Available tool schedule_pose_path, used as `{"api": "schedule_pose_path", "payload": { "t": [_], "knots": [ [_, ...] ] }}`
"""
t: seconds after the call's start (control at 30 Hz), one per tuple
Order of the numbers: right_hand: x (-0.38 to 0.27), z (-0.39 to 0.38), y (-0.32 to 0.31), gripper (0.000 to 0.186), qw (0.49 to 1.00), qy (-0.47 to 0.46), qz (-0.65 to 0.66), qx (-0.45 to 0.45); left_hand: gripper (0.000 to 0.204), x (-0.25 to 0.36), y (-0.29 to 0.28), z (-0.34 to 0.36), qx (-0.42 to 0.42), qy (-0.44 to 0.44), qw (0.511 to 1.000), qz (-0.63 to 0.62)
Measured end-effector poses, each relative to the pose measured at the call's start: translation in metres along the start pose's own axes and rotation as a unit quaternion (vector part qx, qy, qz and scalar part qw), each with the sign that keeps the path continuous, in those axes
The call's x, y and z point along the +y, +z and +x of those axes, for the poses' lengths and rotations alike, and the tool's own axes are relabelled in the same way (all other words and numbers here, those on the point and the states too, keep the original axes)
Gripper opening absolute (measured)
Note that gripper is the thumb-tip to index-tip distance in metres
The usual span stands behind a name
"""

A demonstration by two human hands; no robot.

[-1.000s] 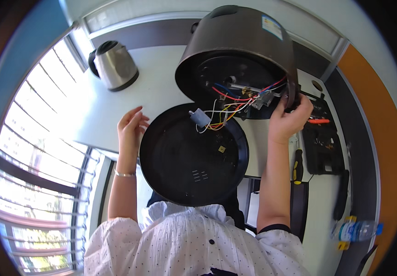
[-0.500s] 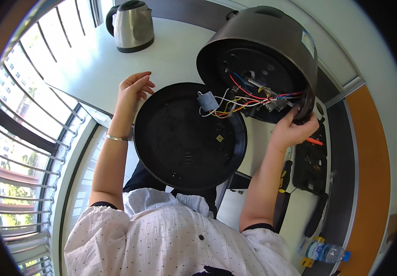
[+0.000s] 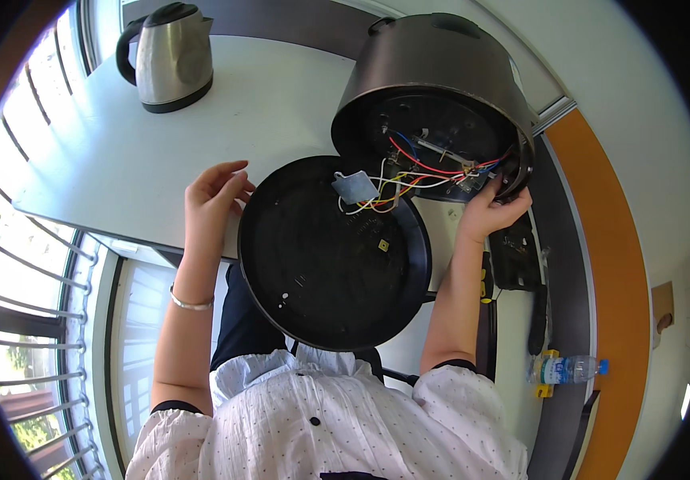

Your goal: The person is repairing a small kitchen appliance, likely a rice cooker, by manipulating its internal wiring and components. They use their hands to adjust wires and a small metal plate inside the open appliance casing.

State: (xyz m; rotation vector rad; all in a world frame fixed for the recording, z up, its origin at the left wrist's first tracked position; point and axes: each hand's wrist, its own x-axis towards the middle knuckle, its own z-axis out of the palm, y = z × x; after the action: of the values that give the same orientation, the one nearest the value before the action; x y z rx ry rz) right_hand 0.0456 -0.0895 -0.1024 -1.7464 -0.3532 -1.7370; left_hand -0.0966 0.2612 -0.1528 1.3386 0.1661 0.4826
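Observation:
A dark brown round appliance housing (image 3: pixel 433 60) lies tipped on its side, its hollow underside facing me. My right hand (image 3: pixel 495 214) is closed round the lower right edge of that housing. Red, blue, white and yellow wires (image 3: pixel 433 172) run out of it to a small grey square part (image 3: pixel 355 188), which rests at the far rim of a shallow black round base cover (image 3: pixel 305 248). A small brass-coloured square (image 3: pixel 383 246) is on the cover's inner face. Empty and with fingers loosely bent apart, my left hand (image 3: pixel 215 196) hovers by the cover's left rim.
A steel kettle (image 3: pixel 173 60) stands at the far left on the white table (image 3: pixel 273 96). To the right are a black tool case (image 3: pixel 515 260), a yellow-and-black tool (image 3: pixel 486 280) and a clear bottle (image 3: pixel 573 370) with a blue cap. A barred window is on the left.
The whole view has shifted, so the kettle and table appear farther left. My left hand has come slightly nearer to me along the cover's rim. My right hand keeps its hold on the housing.

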Motion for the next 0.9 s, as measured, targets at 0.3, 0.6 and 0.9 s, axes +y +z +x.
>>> {"api": "schedule_pose_path", "payload": {
  "t": [0.3, 0.6, 0.9],
  "knots": [
    [-0.004, -0.001, -0.003, 0.033, 0.999, 0.027, -0.006, -0.017, 0.021, 0.003, -0.001, -0.005, 0.002, 0.006, 1.000, -0.017],
    [0.003, 0.004, -0.009, 0.031, 0.998, 0.037, -0.022, -0.051, 0.019, 0.027, 0.020, -0.010, 0.049, 0.337, 0.903, 0.261],
    [-0.004, 0.009, -0.017, 0.044, 0.994, 0.044, -0.063, -0.072, 0.033, 0.099, 0.169, -0.017, -0.336, 0.307, 0.870, 0.188]
  ]
}}
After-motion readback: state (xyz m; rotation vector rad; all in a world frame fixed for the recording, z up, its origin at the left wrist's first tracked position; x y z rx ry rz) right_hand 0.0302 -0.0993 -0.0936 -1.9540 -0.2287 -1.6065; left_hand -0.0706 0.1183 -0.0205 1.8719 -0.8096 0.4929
